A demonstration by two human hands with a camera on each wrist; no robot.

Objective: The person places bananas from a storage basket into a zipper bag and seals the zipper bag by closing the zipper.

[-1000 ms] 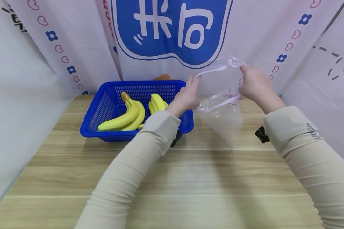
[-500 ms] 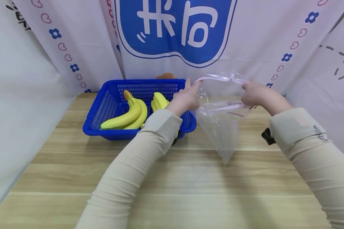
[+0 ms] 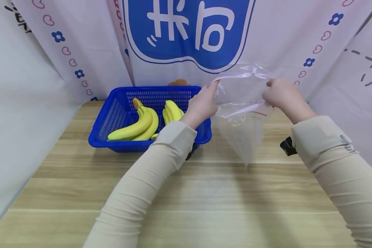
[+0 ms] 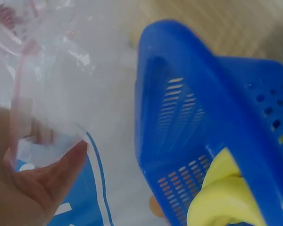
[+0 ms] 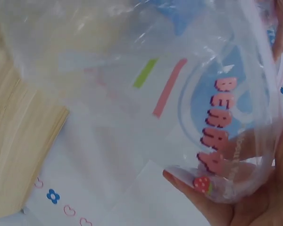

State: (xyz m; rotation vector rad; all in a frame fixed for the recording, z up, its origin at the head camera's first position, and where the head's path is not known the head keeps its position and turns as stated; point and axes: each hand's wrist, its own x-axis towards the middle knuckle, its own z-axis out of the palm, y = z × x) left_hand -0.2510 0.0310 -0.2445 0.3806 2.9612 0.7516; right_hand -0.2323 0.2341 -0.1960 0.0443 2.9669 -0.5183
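Note:
A clear plastic bag (image 3: 241, 132) with a pink-edged mouth hangs between both hands, its lower corner pointing down above the table. My left hand (image 3: 202, 103) grips the left side of the mouth, just beyond the basket's right end. On the opposite side, my right hand (image 3: 282, 94) pinches the edge and the mouth is spread wide. In the right wrist view, pink "BERRY" lettering (image 5: 217, 125) and a small strawberry print show on the bag, with my right thumb (image 5: 193, 195) beside them. The left wrist view has my left fingers (image 4: 68, 165) at the bag's edge.
Left of the bag, a blue plastic basket (image 3: 93, 140) holds a bunch of bananas (image 3: 134, 128) and a second bunch (image 3: 172, 110), partly hidden by my left arm. A printed white curtain (image 3: 90, 44) hangs behind the wooden table (image 3: 186, 213).
The bag dipped between the first two frames, then rose a little with both hands. Its mouth stays spread between them. The basket and bananas have not moved on the table.

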